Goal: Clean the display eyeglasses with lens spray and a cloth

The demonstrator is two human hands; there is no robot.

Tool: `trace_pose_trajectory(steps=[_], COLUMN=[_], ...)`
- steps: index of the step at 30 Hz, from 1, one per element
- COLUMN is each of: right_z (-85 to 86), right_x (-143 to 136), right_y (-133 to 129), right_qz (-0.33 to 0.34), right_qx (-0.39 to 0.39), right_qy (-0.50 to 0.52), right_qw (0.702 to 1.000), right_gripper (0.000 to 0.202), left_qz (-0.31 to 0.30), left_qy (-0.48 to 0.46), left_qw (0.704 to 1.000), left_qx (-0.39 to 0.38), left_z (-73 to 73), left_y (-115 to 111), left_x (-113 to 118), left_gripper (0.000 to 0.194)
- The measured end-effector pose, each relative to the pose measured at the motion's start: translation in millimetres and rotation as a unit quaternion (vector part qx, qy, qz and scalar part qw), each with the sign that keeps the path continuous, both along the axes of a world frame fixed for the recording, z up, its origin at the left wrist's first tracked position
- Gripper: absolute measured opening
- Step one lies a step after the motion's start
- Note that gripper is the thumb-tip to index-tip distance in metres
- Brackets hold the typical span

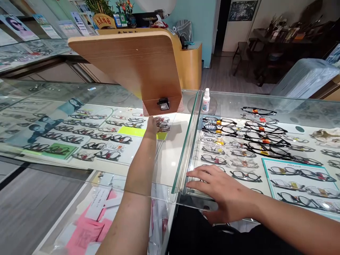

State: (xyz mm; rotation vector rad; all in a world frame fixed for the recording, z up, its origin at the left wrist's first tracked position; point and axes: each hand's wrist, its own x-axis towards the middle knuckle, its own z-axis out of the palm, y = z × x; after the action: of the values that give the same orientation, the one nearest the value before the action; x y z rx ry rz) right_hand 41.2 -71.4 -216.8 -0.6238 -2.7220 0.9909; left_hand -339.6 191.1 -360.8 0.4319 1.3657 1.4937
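My left hand (152, 123) reaches forward over the glass counter to the lower edge of a wooden tabletop mirror (127, 60), judging by its shape. Only the plain wooden back shows, tilted, with a small black metal hinge (163, 104) near its foot; its other face is hidden. The hand looks closed at that edge, though the fingertips are out of sight. My right hand (225, 193) rests palm down on the glass near the counter's front edge, fingers spread and holding nothing. Eyeglass frames (245, 176) lie in rows beneath the glass beside it.
A small white spray bottle (206, 100) stands on the right-hand glass top. More eyeglasses (107, 154) fill the left case, and pink packets (87, 226) lie below the glass at the front. Beyond are a wooden desk (191, 67) and a plastic-wrapped stack (305, 78).
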Motion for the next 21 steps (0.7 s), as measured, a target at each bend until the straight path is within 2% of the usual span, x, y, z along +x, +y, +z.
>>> trace_pose_trajectory(steps=[4,10,21], right_z=[0.7,-1.7,-3.6], right_x=[0,0,1], right_y=[0,0,0], right_qz=[0.001,0.003,0.003], right_qx=[0.000,0.004,-0.003], right_qy=[-0.006,0.003,0.008], right_qw=[1.000,1.000,1.000], right_gripper=[0.076,0.075,0.076], left_qz=[0.019,0.019,0.039], left_qy=[0.025,0.029,0.018], left_qw=[0.998,0.996,0.996], left_qx=[-0.052,-0.082,-0.072], left_z=[-3.2,-5.2,-10.9], left_y=[7,14,15], left_x=[-8,-11,-12], left_gripper=[0.033,0.041,0.043])
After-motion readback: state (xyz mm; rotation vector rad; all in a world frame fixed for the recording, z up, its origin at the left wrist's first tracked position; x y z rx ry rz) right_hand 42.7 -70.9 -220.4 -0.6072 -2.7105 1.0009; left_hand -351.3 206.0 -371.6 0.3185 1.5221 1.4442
